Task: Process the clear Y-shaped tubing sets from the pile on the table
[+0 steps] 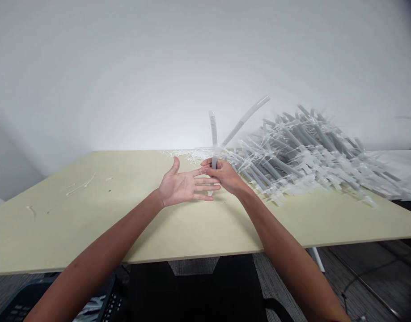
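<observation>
at far left i see a dark basket (115, 293) below the table (101, 223), then thin white strips (80, 186) on top. my left hand (188, 185) is spread wide, palm showing, holding nothing. beyond it lies a heap of white bits (197, 155). near its fingertips, a clear forked tube (213, 127) rises, pinched between my right hand's (225, 174) thumb and fingers. farther right lies a pile of tubes (295, 145).

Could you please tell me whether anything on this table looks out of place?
A few thin white strips lie scattered at the left of the table, away from the white heap at the back, so they look like strays. No spill shows.
</observation>
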Demonstrator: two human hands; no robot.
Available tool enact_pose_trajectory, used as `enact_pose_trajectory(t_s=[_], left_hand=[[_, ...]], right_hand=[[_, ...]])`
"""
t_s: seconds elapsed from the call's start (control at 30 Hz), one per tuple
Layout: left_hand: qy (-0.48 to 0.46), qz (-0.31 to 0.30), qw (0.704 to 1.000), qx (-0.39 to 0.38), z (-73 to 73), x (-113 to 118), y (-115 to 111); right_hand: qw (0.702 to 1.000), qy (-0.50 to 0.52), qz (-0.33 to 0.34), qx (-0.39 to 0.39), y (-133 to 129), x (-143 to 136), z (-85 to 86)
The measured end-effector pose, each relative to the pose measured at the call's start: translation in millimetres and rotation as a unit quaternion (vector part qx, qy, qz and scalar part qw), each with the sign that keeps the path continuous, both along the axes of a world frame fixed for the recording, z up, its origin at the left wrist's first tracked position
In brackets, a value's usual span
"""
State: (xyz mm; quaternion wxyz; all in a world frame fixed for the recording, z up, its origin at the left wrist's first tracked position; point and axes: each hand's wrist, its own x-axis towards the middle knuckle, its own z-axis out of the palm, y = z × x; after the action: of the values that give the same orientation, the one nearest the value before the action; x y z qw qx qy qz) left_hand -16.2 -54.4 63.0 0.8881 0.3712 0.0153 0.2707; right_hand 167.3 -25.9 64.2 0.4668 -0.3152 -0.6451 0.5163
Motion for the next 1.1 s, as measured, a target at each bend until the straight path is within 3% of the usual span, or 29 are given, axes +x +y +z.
enact_pose_trajectory(t_s=[0.37,0.67,1.1], left_hand=[[-0.001,0.021,1.0,0.008,1.9,-1.0,0.5],[0.014,0.025,0.999,0.018,1.2,-0.9,0.2],[0.024,0.016,0.999,0.042,3.0,-0.8,-1.1]], right_hand=[[0.999,-0.029,0.004,0.013,-4.4,1.0,1.5],[1.0,0.019,-0.018,0.005,-1.3,-2.7,-3.3],[1.0,0.006,-0.023,0.006,-1.6,-0.7,-2.3]])
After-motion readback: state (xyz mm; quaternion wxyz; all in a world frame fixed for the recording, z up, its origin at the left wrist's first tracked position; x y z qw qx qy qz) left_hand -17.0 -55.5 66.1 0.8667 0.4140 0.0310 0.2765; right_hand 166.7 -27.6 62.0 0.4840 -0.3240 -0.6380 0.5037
